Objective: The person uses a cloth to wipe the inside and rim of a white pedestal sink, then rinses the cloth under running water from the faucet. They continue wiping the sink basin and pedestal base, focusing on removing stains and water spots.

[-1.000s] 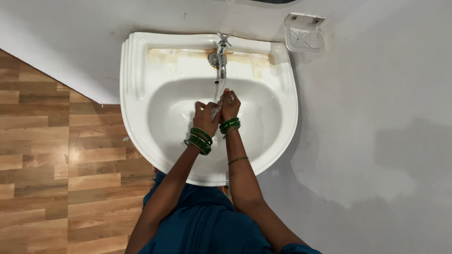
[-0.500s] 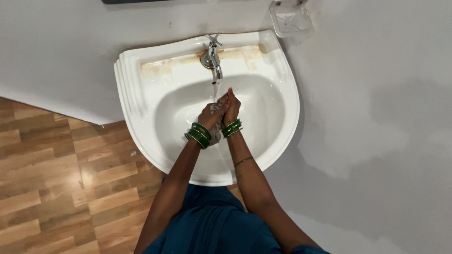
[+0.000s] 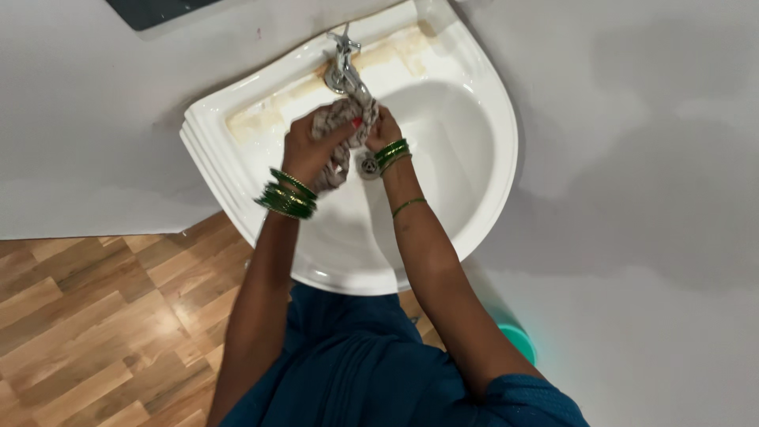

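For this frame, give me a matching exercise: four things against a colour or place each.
Things:
1. cloth
2. bangles
3. tap
4. floor

Descriptions:
A. brown wood planks
B. green, on both wrists
C. chrome, at the back rim of the sink
D. grey, bunched in both hands (left hand, right hand)

Pairs: 1-D, 2-B, 3-C, 4-A

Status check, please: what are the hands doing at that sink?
Left hand and right hand both grip a wet grey cloth under the tap. Above the white basin. Nothing in the way.
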